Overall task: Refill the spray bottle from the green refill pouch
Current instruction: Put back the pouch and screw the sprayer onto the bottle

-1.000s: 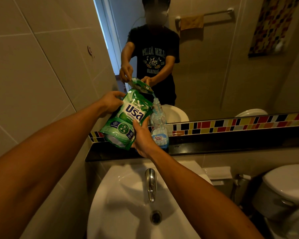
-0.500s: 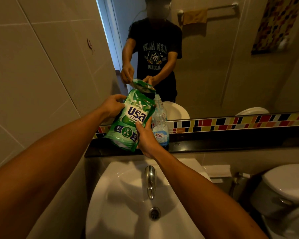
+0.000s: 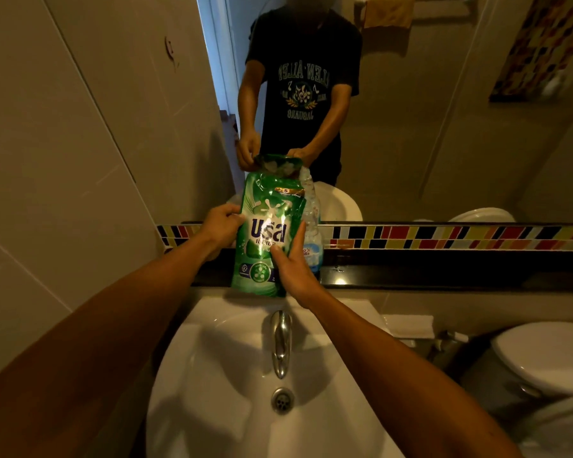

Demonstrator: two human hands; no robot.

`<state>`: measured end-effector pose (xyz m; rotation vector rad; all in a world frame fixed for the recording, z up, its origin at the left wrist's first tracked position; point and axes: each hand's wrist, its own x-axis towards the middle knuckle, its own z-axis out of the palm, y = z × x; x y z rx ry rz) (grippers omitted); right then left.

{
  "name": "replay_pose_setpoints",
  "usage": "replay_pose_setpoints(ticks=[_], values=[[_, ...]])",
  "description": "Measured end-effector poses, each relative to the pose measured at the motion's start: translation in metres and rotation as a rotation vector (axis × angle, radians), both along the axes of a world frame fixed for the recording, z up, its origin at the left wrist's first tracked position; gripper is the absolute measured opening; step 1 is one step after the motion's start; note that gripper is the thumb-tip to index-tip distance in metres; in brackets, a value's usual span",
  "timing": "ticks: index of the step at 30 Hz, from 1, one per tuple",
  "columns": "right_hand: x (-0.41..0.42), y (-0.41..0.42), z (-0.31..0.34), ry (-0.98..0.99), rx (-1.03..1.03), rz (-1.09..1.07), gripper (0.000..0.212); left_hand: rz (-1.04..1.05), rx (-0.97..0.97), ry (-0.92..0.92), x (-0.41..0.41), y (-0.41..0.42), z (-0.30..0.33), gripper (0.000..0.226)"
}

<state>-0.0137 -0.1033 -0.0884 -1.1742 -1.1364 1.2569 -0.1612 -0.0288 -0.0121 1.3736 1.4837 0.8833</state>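
While the glossy green plastic refill pouch (image 3: 268,233) is standing nearly upright at the centre of the frame, both hands are gripping it: the left hand (image 3: 221,226) is closing its fingers around the pouch's left edge, and the right hand (image 3: 293,263) is clasping the lower right side with the thumb pressing up across the printed front. Just behind the pouch's right edge, the clear plastic spray bottle with a blue-and-white label (image 3: 311,236) is standing on the dark glossy ledge (image 3: 444,276), its neck largely hidden by the pouch, so I cannot tell whether its top is open or how full it is. No liquid is showing between pouch and bottle, and the pouch is not tilting toward the neck, so pouring is, by my judgement, paused or over; whether more is needed I cannot say. Capping the bottle is seemingly remaining. Below, the white ceramic basin (image 3: 212,375) with its chrome tap (image 3: 280,342) is filling the lower centre of the frame
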Motion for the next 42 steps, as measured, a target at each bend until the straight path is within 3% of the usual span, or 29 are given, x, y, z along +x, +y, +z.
replay_pose_setpoints(ticks=[6,11,18,28,42], values=[[0.014,0.008,-0.018,-0.246,0.089,-0.040,0.090,0.028,-0.128,-0.293,0.004,0.004,-0.035,0.014],[0.020,0.014,-0.022,-0.296,0.143,-0.096,0.053,0.044,-0.085,-0.453,0.002,0.000,-0.053,0.011],[-0.008,0.039,-0.019,-0.182,0.123,-0.254,0.025,0.103,-0.018,-0.465,-0.031,0.002,-0.056,0.016],[-0.086,0.090,-0.010,-0.204,0.071,-0.239,0.020,0.247,0.029,-0.384,-0.110,0.008,-0.058,0.013],[-0.175,0.173,-0.032,-0.172,0.019,-0.168,0.015,0.572,0.102,-0.468,-0.179,0.046,-0.092,0.017]])
